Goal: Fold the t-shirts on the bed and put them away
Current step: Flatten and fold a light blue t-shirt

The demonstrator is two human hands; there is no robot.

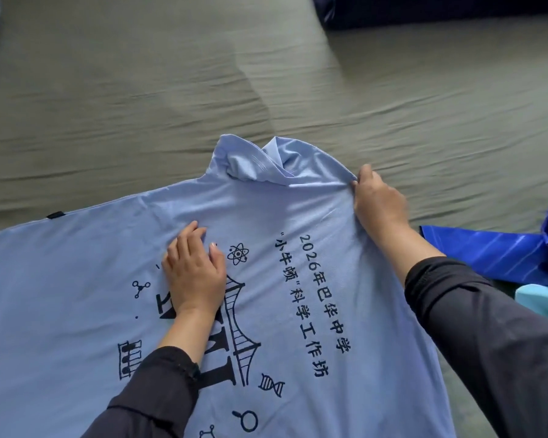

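The left hand (194, 269) lies flat, palm down, on the t-shirt (76, 311), its fingers straight and slightly spread, pressing the cloth near the middle of the print (238, 330). The right hand (378, 200) is at the shirt's right edge just beside the collar (260, 162), its fingers curled round a pinch of fabric at the shoulder, which it holds slightly lifted, so that creases run from the grip toward the collar. Both arms wear dark sleeves (500, 336).

The t-shirt is light blue and spreads across the near part of the bed (140, 90), printed side up. Its collar points to the far side, bunched and standing up a little; the body runs from there toward the near edge and out of view. Its long axis therefore goes far to near, tilted slightly to the left at the near end. The lines of dark characters run along that axis, beside a bridge drawing and small science symbols. A small black tag (56, 214) sits at the shirt's far left edge.

The bed sheet is grey-green and wrinkled. To the right, just beside the right forearm, lie a royal blue garment (487, 251) and a pale turquoise one (541, 298), touching each other. A dark navy fabric (424, 7) lies at the far right.
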